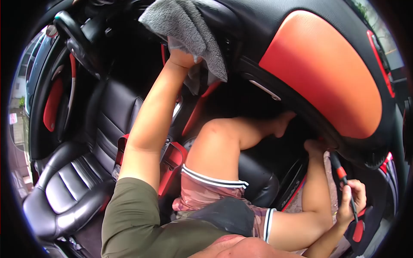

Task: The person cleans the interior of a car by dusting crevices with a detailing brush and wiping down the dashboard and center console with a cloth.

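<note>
My left hand (184,57) reaches forward to the middle of the dashboard, closed on a grey microfiber towel (183,28). Thick folds of the towel drape over the fingers and hide most of them. Low on the right side, by the open door, my right hand (353,198) grips a detailing brush (341,172) with a black handle and a red band. The brush's bristle end points up toward the lower edge of the dashboard.
An orange-red dashboard panel (322,75) spans the upper right. A steering wheel (77,45) and a black leather seat (79,172) lie to the left. Red console trim (173,165) runs beside my bent leg (215,150); the other leg extends out past the door sill.
</note>
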Available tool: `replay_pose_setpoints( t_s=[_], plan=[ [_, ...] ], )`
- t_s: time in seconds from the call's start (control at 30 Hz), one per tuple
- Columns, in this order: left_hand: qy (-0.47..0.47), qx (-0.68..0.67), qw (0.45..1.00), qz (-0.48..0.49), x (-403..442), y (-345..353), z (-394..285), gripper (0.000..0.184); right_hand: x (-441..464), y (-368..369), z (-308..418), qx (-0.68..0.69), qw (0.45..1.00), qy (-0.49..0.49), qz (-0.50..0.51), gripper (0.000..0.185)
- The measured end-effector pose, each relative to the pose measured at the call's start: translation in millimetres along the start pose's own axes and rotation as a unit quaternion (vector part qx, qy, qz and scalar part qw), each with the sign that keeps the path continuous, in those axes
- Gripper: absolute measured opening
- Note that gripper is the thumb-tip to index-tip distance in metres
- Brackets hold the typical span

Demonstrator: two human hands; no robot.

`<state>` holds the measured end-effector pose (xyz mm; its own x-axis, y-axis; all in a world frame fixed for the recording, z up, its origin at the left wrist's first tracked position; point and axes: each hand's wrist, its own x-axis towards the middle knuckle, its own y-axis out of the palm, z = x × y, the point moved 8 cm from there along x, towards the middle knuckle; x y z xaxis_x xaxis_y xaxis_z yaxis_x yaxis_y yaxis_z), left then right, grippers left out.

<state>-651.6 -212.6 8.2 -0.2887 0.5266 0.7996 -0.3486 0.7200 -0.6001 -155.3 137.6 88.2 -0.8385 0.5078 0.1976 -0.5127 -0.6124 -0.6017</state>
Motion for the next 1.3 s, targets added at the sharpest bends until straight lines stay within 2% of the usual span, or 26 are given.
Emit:
replay_pose_setpoints(
  t_s=[0.03, 0.1, 0.13, 0.2, 0.3, 0.4, 0.47, 0.5, 0.53, 0.57, 0.6, 0.63, 0.67, 0.7, 0.73, 0.8, 0.9, 0.93, 0.97, 1.03, 1.13, 1.23, 1.3],
  plan=[
    [-0.007, -0.006, 1.0, 0.026, -10, 13, 10, 0.069, -4, -1, -7, 0.013, 0.999, 0.026, -0.025, 0.009],
    [-0.059, 0.129, 0.982, 0.127, -38, 31, 32, 0.075, -20, -12, -26, -0.004, 0.995, 0.078, -0.061, 0.008],
    [-0.074, 0.201, 0.962, 0.169, -36, 23, 33, 0.078, -21, -11, -28, -0.002, 0.997, 0.071, -0.041, 0.01],
    [-0.039, 0.325, 0.91, 0.256, -16, 1, 23, 0.08, -13, -7, -31, 0.033, 0.997, 0.065, -0.039, 0.013],
    [-0.041, 0.278, 0.936, 0.214, -35, -14, 38, 0.074, 12, 6, -31, 0.085, 0.995, 0.046, -0.01, 0.015],
    [-0.069, 0.422, 0.85, 0.309, -61, -7, 64, 0.077, 21, 27, -13, 0.118, 0.993, -0.009, -0.002, 0.013],
    [-0.058, 0.493, 0.832, 0.249, -22, -1, 29, 0.072, 6, 32, -1, 0.121, 0.99, -0.068, 0.007, 0.012],
    [-0.108, 0.335, 0.919, 0.178, -23, 12, 29, 0.068, -7, 33, 1, 0.144, 0.988, -0.06, 0.01, 0.012],
    [-0.148, 0.158, 0.97, 0.112, -32, 31, 30, 0.065, -21, 29, -2, 0.151, 0.987, -0.053, 0.0, 0.013],
    [-0.186, -0.03, 0.981, 0.051, -48, 51, 29, 0.061, -39, 24, -5, 0.158, 0.987, -0.036, -0.008, 0.013],
    [-0.221, -0.214, 0.952, -0.017, -58, 65, 26, 0.058, -57, 16, -12, 0.153, 0.988, -0.019, -0.018, 0.012],
    [-0.192, -0.163, 0.966, -0.049, -43, 51, 5, 0.057, -72, 10, -23, 0.192, 0.979, 0.009, -0.06, 0.012],
    [-0.131, -0.007, 0.989, -0.063, -32, 31, -23, 0.056, -85, 4, -35, 0.201, 0.975, 0.046, -0.087, 0.013],
    [-0.079, 0.074, 0.991, -0.081, -18, 12, -44, 0.056, -95, -4, -47, 0.211, 0.967, 0.082, -0.114, 0.014],
    [-0.032, 0.104, 0.99, -0.088, -6, -5, -55, 0.056, -95, -9, -45, 0.179, 0.974, 0.081, -0.109, 0.015],
    [0.04, 0.084, 0.994, -0.064, 3, -34, -60, 0.054, -93, -25, -50, 0.15, 0.975, 0.051, -0.158, 0.015],
    [0.024, 0.094, 0.995, 0.023, -19, -25, -35, 0.058, -99, -49, -65, 0.137, 0.965, 0.06, -0.216, 0.021],
    [-0.005, 0.072, 0.997, 0.013, -33, -20, -27, 0.062, -102, -56, -68, 0.146, 0.959, 0.074, -0.231, 0.024],
    [-0.092, 0.048, 0.992, 0.078, -57, 6, -2, 0.067, -106, -59, -65, 0.152, 0.958, 0.077, -0.23, 0.029],
    [-0.089, 0.045, 0.993, 0.065, -44, -18, -28, 0.066, -113, -62, -56, 0.175, 0.955, 0.086, -0.226, 0.039],
    [-0.053, 0.01, 0.999, 0.0, -27, -20, -34, 0.069, -121, -52, -32, 0.156, 0.96, 0.103, -0.207, 0.044],
    [-0.087, -0.152, 0.981, -0.082, 13, -46, -36, 0.067, -101, -15, 28, 0.034, 0.984, 0.094, -0.144, 0.035],
    [-0.087, -0.127, 0.975, -0.159, 32, -57, -39, 0.027, -78, 22, 67, 0.016, 0.991, 0.085, -0.105, 0.023]
  ],
)
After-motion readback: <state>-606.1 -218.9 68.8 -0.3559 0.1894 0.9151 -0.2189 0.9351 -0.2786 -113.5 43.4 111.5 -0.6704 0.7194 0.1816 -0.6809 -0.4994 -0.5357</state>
